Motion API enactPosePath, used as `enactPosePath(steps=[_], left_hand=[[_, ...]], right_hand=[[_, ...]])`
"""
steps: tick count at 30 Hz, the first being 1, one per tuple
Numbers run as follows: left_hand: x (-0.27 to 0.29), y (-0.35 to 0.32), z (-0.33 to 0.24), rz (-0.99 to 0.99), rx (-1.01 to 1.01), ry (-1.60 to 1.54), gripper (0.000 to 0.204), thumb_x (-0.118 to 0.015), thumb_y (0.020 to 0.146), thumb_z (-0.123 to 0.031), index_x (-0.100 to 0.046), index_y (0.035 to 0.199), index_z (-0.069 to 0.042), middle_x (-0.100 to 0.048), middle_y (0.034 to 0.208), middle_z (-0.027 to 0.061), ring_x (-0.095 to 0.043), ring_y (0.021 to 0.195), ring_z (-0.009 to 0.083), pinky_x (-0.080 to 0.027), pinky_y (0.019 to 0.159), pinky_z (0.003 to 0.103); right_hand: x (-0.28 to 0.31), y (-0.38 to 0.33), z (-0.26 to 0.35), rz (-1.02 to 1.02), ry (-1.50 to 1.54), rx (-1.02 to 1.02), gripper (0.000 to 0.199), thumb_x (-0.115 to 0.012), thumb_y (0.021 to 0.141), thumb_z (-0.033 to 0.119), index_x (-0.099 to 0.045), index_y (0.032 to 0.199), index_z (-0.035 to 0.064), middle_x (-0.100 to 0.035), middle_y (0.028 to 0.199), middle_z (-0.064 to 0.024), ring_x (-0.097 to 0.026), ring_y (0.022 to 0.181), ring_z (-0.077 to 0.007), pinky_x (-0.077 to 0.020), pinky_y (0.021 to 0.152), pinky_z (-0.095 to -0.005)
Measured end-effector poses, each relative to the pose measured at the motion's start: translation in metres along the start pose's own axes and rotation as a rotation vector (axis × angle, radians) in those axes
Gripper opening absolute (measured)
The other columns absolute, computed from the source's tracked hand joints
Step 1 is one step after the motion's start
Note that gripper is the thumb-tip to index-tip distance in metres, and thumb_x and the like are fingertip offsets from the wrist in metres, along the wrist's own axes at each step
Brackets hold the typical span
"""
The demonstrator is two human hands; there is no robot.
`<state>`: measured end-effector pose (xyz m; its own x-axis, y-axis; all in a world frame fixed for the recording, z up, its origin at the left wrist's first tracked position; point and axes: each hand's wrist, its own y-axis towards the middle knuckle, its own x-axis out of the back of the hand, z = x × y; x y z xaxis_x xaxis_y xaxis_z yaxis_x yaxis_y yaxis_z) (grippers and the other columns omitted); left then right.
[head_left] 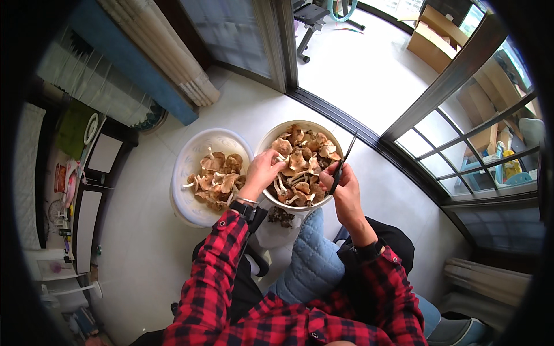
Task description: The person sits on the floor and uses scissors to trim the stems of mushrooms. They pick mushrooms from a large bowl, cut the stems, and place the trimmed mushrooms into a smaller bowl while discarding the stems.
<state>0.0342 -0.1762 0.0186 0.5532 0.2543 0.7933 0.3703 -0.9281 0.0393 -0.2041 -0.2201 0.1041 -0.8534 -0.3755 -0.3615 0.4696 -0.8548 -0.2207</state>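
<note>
Floor: pale tile (144, 242), you seated low, glass door track beyond.
Right hand (341, 183): your fingers clenched around black scissors (340, 164), blades up over the bowl rim.
Left hand (262, 170): your fingertips pinch one mushroom (281, 146).
Metal bowl (271, 136): heaped mushrooms.
White basket (190, 151): more mushrooms, touching the bowl.
Risk: blades close to your left fingers; a misjudged snip likely nicks them.

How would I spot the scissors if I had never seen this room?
Start at the two round bowls of mushrooms on the pale floor by the sliding door track. Go to the right bowl, the beige one. At its right rim the right hand holds the scissors: thin, dark and straight, unlike the tan, curled mushrooms.
</note>
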Motion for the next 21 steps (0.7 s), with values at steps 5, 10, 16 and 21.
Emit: enactPosePath(steps=[5, 10, 16, 21], left_hand=[[-0.024, 0.007, -0.005, 0.076, 0.029, 0.189, 0.035, -0.073, 0.075, -0.024, -0.066, 0.105, -0.007, -0.069, 0.093, 0.0136, -0.066, 0.091, 0.0322, -0.051, 0.084, 0.042], [-0.018, 0.006, -0.009, 0.074, 0.147, 0.109, 0.028, -0.07, 0.077, -0.022, -0.07, 0.102, -0.009, -0.07, 0.095, 0.0138, -0.067, 0.09, 0.0309, -0.053, 0.08, 0.041], [0.02, 0.001, -0.026, -0.013, 0.086, -0.018, 0.028, -0.069, 0.08, -0.022, -0.067, 0.101, -0.003, -0.068, 0.096, 0.0146, -0.066, 0.084, 0.0283, -0.052, 0.077, 0.037], [0.043, -0.034, -0.064, -0.108, 0.039, -0.251, 0.024, -0.068, 0.083, -0.017, -0.064, 0.101, -0.001, -0.065, 0.098, 0.015, -0.064, 0.087, 0.0293, -0.051, 0.079, 0.035]], right_hand=[[0.0, -0.001, 0.006, -0.006, 0.016, 0.001, 0.028, -0.071, 0.087, 0.014, -0.05, 0.103, 0.0054, -0.059, 0.089, -0.0033, -0.058, 0.076, -0.0103, -0.0459, 0.07, -0.0235], [0.005, -0.002, 0.008, -0.002, 0.035, 0.013, 0.028, -0.071, 0.087, 0.014, -0.05, 0.104, 0.0053, -0.059, 0.089, -0.0029, -0.058, 0.076, -0.0102, -0.0459, 0.07, -0.0234], [0.011, 0.001, 0.004, 0.008, 0.011, 0.02, 0.029, -0.073, 0.085, 0.013, -0.052, 0.104, 0.0051, -0.059, 0.094, -0.0028, -0.058, 0.08, -0.0103, -0.0468, 0.073, -0.0239], [0.006, 0.003, -0.006, 0.041, -0.19, 0.005, 0.038, -0.077, 0.082, 0.014, -0.053, 0.109, 0.0021, -0.059, 0.102, -0.0041, -0.059, 0.091, -0.0113, -0.0488, 0.081, -0.0252]])
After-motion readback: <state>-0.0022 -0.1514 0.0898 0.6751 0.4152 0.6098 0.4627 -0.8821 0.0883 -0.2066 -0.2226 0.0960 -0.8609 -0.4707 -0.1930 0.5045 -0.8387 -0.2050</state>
